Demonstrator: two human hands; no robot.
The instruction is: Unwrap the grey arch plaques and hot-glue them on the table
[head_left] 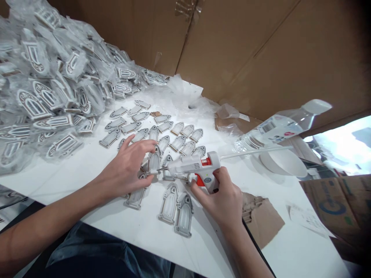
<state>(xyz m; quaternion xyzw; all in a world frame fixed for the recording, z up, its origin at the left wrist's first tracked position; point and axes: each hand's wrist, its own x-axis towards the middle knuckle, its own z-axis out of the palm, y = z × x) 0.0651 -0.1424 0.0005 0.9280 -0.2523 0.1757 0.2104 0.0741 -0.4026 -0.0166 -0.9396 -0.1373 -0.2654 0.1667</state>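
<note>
In my right hand (222, 199) is a white hot glue gun (197, 166) with a red trigger, a glue stick (257, 151) jutting from its back. Its nozzle points left and meets the lower edge of a small grey arched window-shaped piece (153, 161). My left hand (131, 166) grips that piece between thumb and fingers, holding it tilted. More arched pieces lie flat about both hands, among them one (168, 204) in front of the glue gun and another (135, 197) below my left hand. Several further ones (178, 143) spread out behind.
A large heap of plastic-wrapped arched pieces (58, 85) fills the left. At the right stand a leaning plastic bottle (281, 125), a white bowl-like roll (282, 162) and a torn cardboard piece (262, 220). Cardboard walls (261, 50) rise behind the white table (116, 231).
</note>
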